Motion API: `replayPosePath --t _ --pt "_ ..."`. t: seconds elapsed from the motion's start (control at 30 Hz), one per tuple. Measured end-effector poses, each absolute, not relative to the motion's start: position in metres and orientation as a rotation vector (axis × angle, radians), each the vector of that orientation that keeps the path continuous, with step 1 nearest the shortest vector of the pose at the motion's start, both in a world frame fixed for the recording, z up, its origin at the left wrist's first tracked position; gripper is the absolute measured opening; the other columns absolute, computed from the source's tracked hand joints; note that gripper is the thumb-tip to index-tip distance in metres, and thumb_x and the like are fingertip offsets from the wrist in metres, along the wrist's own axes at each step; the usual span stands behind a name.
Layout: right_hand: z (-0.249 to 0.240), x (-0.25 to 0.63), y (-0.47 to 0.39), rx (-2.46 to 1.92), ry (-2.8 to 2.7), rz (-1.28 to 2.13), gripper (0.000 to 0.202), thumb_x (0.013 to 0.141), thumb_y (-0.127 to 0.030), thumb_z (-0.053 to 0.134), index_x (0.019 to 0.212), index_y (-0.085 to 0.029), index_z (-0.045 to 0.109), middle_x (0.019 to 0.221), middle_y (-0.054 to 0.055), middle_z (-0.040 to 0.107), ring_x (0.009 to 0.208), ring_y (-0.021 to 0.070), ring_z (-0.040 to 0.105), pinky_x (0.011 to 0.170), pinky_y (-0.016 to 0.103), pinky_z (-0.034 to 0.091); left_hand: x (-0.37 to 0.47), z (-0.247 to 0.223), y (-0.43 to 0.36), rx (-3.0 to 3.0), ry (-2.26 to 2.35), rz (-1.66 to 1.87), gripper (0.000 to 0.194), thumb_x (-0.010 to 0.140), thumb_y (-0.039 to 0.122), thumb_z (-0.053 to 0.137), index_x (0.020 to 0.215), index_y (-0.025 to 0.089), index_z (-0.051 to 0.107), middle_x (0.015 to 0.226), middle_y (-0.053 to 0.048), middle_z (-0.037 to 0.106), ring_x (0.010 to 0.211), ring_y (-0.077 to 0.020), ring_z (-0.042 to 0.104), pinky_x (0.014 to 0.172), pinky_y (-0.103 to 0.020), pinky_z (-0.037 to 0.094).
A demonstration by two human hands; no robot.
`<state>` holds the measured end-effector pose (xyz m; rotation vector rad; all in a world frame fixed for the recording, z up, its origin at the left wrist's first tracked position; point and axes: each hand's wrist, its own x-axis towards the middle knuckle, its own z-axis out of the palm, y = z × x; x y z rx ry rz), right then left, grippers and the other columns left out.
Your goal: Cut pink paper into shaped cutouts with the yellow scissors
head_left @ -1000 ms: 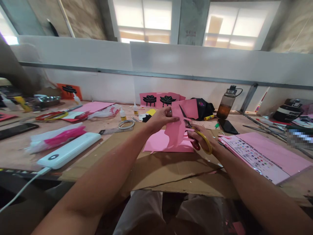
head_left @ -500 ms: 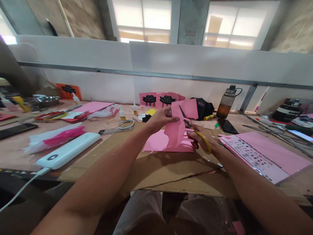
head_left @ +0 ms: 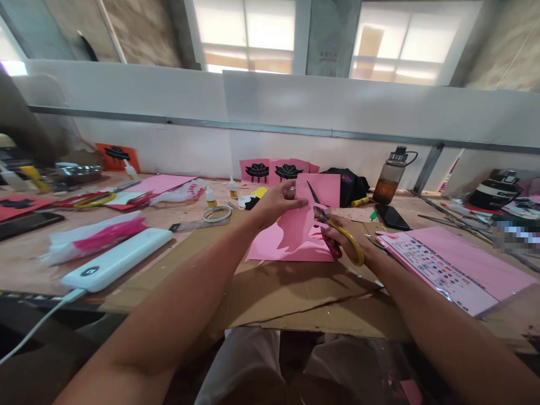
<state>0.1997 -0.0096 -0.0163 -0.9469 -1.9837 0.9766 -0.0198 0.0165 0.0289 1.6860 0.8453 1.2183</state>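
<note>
My left hand (head_left: 280, 203) pinches a pink sheet of paper (head_left: 323, 188) by its left side, holding it up above the cardboard. The lower edge of that sheet is cut to an irregular, curved outline. In my right hand (head_left: 340, 233) is a pair of scissors (head_left: 343, 232) with yellow handles, fingers through the loops. The blades are parted and point up and to the left, against the pink paper. Beneath both hands more pink paper (head_left: 261, 247) lies flat on a brown cardboard sheet (head_left: 261, 298).
A white power bank (head_left: 122, 259) with a cable lies left, near a tape roll (head_left: 217, 214) and glue bottles (head_left: 211, 197). Rightward are a drink bottle (head_left: 390, 177), a phone (head_left: 392, 217) and a printed sheet (head_left: 447, 270) over pink paper. Decorated pink cards (head_left: 289, 170) lean at the back.
The held paper has turned slightly, its upper part now standing straighter. My right hand and the scissors have shifted very little.
</note>
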Motion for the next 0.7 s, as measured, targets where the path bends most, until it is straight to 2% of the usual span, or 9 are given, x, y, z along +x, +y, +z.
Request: replayPosePath --t 0.27,0.53,0.7 --pt "-0.021 0.200 -0.006 -0.993 -1.958 1.016 0.024 0.088 -0.037 0.055 0.103 -0.019 0.054 0.057 -0.003 0.056 0.048 0.0132 0.050 0.048 0.024 0.039 -0.020 0.026 0.021 1.677 0.807 1.179 0.054 0.066 0.035 0.083 0.111 0.016 0.061 0.071 0.003 0.059 0.064 -0.0121 0.058 0.060 -0.024 0.045" --pt "-0.019 0.201 -0.005 -1.001 -1.969 1.076 0.008 0.086 -0.027 0.050 0.089 -0.020 0.049 0.052 -0.006 0.051 0.041 0.0103 0.046 0.042 0.022 0.035 -0.026 0.029 0.022 1.778 0.902 1.206 0.047 0.071 0.031 0.081 0.111 0.017 0.061 0.062 0.008 0.048 0.054 -0.0077 0.046 0.052 -0.020 0.034" --pt "-0.021 0.204 -0.005 -0.977 -2.002 1.101 0.012 0.086 -0.029 0.053 0.093 -0.020 0.048 0.055 -0.006 0.054 0.044 0.0112 0.050 0.044 0.022 0.037 -0.033 0.029 0.026 1.820 0.944 1.195 0.066 0.069 0.032 0.081 0.128 0.017 0.054 0.066 0.006 0.052 0.059 -0.0094 0.051 0.054 -0.020 0.034"
